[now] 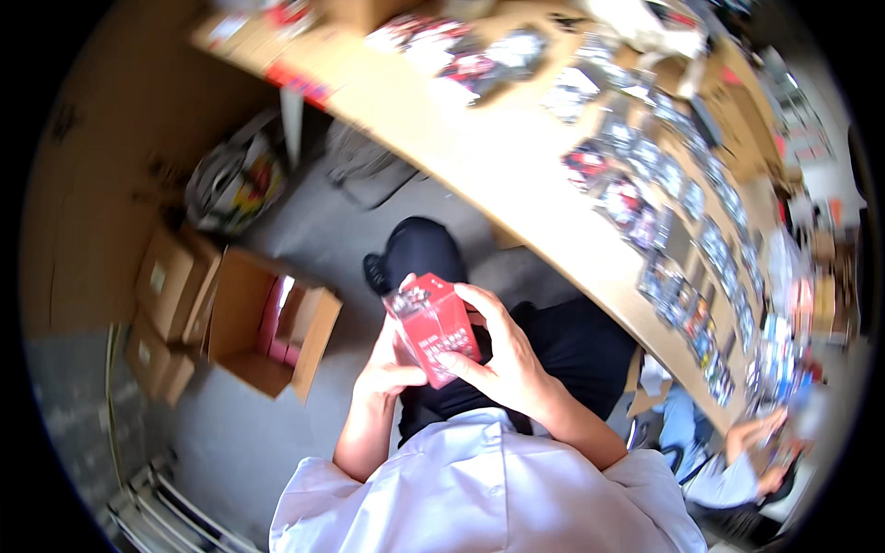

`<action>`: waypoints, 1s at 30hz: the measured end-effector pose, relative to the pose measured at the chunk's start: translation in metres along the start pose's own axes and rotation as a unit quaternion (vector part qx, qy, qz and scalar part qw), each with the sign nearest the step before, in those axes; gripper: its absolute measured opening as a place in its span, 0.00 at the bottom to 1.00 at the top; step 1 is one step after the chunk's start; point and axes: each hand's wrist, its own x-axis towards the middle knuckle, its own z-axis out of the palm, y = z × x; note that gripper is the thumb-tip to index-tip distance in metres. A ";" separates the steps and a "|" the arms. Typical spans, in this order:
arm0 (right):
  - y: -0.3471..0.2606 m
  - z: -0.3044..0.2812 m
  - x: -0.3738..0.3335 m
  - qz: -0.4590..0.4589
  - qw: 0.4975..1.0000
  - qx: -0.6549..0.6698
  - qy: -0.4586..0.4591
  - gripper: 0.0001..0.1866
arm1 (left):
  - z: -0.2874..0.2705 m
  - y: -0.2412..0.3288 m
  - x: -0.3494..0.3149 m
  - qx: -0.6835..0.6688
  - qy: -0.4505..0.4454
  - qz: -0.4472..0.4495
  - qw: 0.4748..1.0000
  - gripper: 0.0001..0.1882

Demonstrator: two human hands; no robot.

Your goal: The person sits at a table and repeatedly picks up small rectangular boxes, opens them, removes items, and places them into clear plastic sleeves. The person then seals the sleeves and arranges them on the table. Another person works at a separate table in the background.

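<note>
A small red box [435, 324] with a clear wrapped top sits between both my hands, held above my lap. My left hand [387, 369] cups it from below and behind, thumb against its lower left side. My right hand [502, 355] wraps its right side, fingers spread over the top edge and front face. I wear a white shirt and dark trousers; one dark shoe shows on the grey floor beyond the box.
A long wooden table [516, 175] curves across the upper right, covered with several rows of small packs and cards. An open cardboard carton [267, 332] with red boxes inside stands on the floor at left, beside closed cartons [171, 286]. Another person's hand [761, 433] reaches in at lower right.
</note>
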 end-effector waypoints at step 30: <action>0.076 -0.339 -0.029 0.153 0.850 -0.470 0.184 0.12 | 0.169 -0.127 0.166 0.566 -0.099 0.238 0.783 0.58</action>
